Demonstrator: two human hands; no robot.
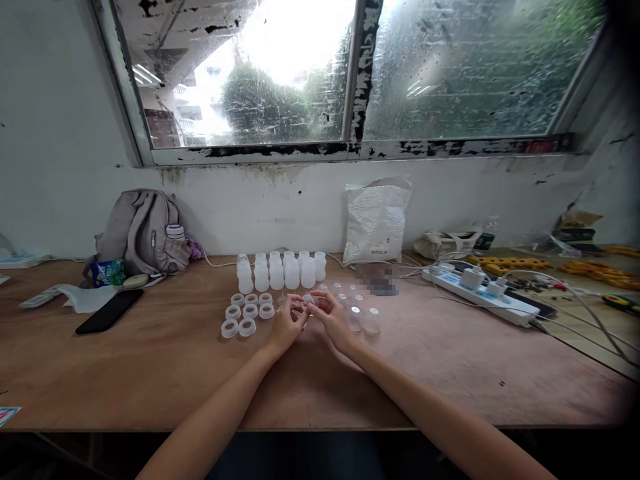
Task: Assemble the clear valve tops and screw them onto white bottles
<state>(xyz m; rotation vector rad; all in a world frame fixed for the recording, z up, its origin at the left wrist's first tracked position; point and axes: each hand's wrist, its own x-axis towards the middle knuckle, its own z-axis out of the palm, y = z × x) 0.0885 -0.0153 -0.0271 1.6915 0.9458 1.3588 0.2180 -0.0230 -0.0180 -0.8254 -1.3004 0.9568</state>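
Note:
Over the middle of the table, my left hand [287, 325] and my right hand [334, 320] meet, fingertips closed on a small translucent bottle part [311, 300]. Fingers cover much of it, so I cannot tell whether it is a ring, a teat or both joined. Left of my left hand, several translucent screw rings [247, 327] lie flat in rows. Beside my right hand stand several clear domed caps [371, 323]. Behind my hands, frosted white bottles [292, 273] are lined up in two rows, upright. A clear teat-like piece [281, 300] shows partly just behind my left hand.
At the left are a black phone [110, 311], a white tissue [90, 298] and a grey backpack [143, 230]. A white plastic bag [376, 223] leans on the wall. To the right, a power strip [480, 293] trails cables. The table's front edge [310, 429] is near me.

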